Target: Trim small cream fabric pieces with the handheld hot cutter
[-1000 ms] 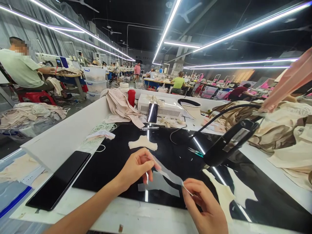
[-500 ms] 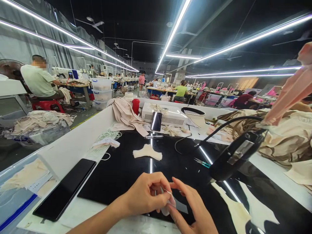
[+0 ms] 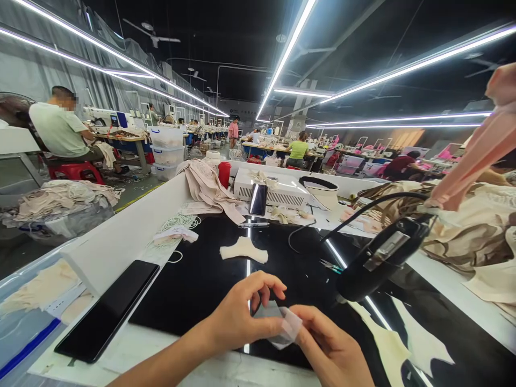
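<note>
Translucent film piece [image 3: 287, 329] folded, low centre above black table [image 3: 201, 279]. Left hand [image 3: 242, 314] and right hand [image 3: 330, 349] together, both pinching film at fingertips. Beige fabric cutout [image 3: 244, 250] beyond; phone [image 3: 108, 309] left; black lamp head [image 3: 381, 258] right.

This is a garment factory floor, a large sewing workshop; long strip lights [image 3: 288, 51] run down a dark ceiling over rows of work tables [image 3: 270, 148]; seated workers [image 3: 60, 129] bend at sewing machines [image 3: 108, 121] along the left side; heaps of beige cut fabric [image 3: 60, 196] lie beside the aisle and along the right edge of the near bench [image 3: 463, 231]; stacked plastic bins [image 3: 166, 148] stand by the far left tables.
</note>
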A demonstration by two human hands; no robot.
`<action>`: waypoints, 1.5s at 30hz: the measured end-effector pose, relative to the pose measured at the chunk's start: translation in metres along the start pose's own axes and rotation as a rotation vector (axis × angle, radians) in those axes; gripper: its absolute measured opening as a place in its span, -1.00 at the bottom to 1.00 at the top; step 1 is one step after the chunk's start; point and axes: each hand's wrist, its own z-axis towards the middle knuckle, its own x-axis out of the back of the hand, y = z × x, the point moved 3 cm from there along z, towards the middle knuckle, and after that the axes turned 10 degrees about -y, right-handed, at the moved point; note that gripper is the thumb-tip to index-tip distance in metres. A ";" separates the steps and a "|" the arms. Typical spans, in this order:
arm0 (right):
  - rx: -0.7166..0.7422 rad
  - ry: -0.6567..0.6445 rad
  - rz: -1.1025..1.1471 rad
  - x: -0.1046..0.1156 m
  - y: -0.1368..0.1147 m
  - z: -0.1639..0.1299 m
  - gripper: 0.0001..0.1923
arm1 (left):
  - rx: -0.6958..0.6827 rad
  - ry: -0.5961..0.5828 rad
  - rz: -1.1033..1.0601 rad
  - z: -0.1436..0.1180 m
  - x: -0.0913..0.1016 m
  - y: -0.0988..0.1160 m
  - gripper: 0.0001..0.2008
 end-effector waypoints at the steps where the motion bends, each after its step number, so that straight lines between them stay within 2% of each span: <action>1: -0.016 0.004 0.036 0.001 -0.002 0.000 -0.59 | 0.013 -0.015 -0.018 0.001 0.000 -0.002 -0.59; 5: -0.041 0.012 0.149 0.003 -0.014 -0.002 -0.58 | 0.070 -0.070 -0.210 0.003 -0.003 -0.012 -0.76; 9: -0.021 0.045 0.163 -0.002 -0.011 -0.005 -0.57 | 0.124 -0.059 -0.452 0.003 -0.006 -0.015 -0.68; 13: 0.001 0.091 0.109 0.007 0.006 -0.006 -0.59 | 0.167 -0.066 -0.505 0.002 -0.007 -0.014 -0.63; 15: -0.013 0.185 0.117 0.018 0.014 -0.006 -0.59 | 0.203 -0.094 -0.513 0.001 -0.008 -0.015 -0.65; 18: -0.030 0.406 0.082 0.033 0.017 -0.012 -0.60 | 0.261 -0.137 -0.489 -0.002 -0.009 -0.018 -0.70; 20: 0.040 0.477 0.008 0.033 0.013 -0.017 -0.64 | 0.288 -0.170 -0.472 -0.003 -0.010 -0.019 -0.70; 22: 0.168 0.439 -0.085 0.023 0.006 -0.020 -0.67 | 0.308 -0.209 -0.468 -0.004 -0.012 -0.020 -0.69; 24: 0.270 0.337 -0.163 0.009 0.002 -0.020 -0.68 | 0.321 -0.243 -0.478 -0.004 -0.013 -0.021 -0.67; 27: 0.317 0.170 -0.205 -0.009 0.002 -0.016 -0.70 | 0.325 -0.269 -0.492 -0.005 -0.013 -0.021 -0.67; 30: 0.301 0.043 -0.201 -0.013 0.003 -0.011 -0.78 | 0.336 -0.272 -0.466 -0.005 -0.012 -0.021 -0.67; 32: 0.250 0.012 -0.176 -0.010 0.003 -0.008 -0.81 | 0.349 -0.265 -0.442 -0.005 -0.011 -0.021 -0.66; 35: 0.172 -0.001 -0.110 -0.005 0.002 -0.007 -0.74 | 0.377 -0.255 -0.426 -0.004 -0.011 -0.020 -0.63; 42: 0.105 -0.053 0.051 -0.009 0.007 -0.006 -0.67 | 0.387 -0.234 -0.415 -0.004 -0.010 -0.023 -0.68; 45: 0.079 -0.021 0.104 -0.009 0.007 -0.005 -0.68 | 0.378 -0.236 -0.408 -0.004 -0.010 -0.023 -0.69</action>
